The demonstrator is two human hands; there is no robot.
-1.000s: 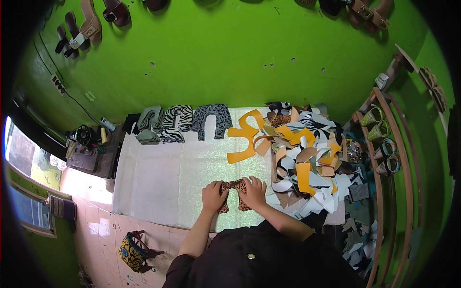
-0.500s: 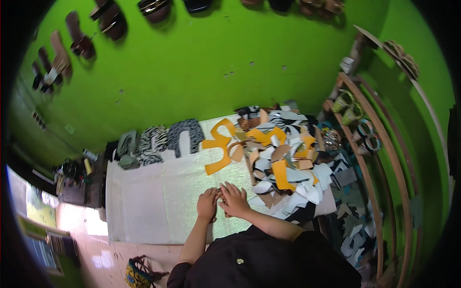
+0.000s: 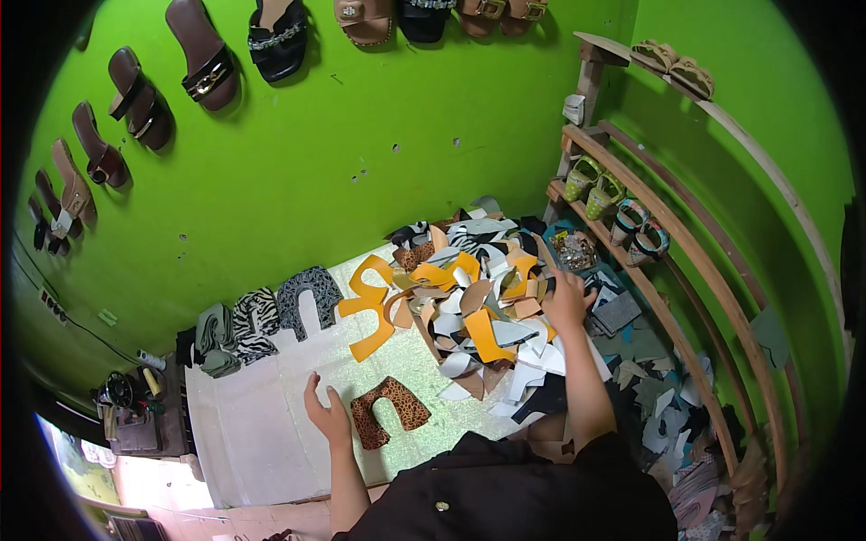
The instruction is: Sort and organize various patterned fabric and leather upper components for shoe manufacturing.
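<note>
A horseshoe-shaped leopard-print piece [image 3: 365, 421], like a shoe upper, lies flat on the pale table. Just left of it, my left hand [image 3: 328, 413] is raised with its fingers apart, holding nothing. My right hand [image 3: 566, 305] reaches out to the right edge of a heap of cut scraps [image 3: 478, 298] in white, tan, zebra print and orange. Its fingers look spread; a small dark piece shows beside them, and I cannot see a grip on it. Orange curved pieces [image 3: 365, 307] lie beside the heap.
Stacks of grey, zebra-print and speckled pieces [image 3: 307, 293] line the table's far left. Sandals [image 3: 209, 77] hang on the green wall. A wooden rack [image 3: 631, 171] with shoes stands at right, with more scraps [image 3: 663, 415] below. A small dark bench [image 3: 149, 410] stands left.
Both hands have left the leopard-print piece, which now lies spread flat. My left hand moved left; my right hand went right and away to the scraps. The view has shifted.
</note>
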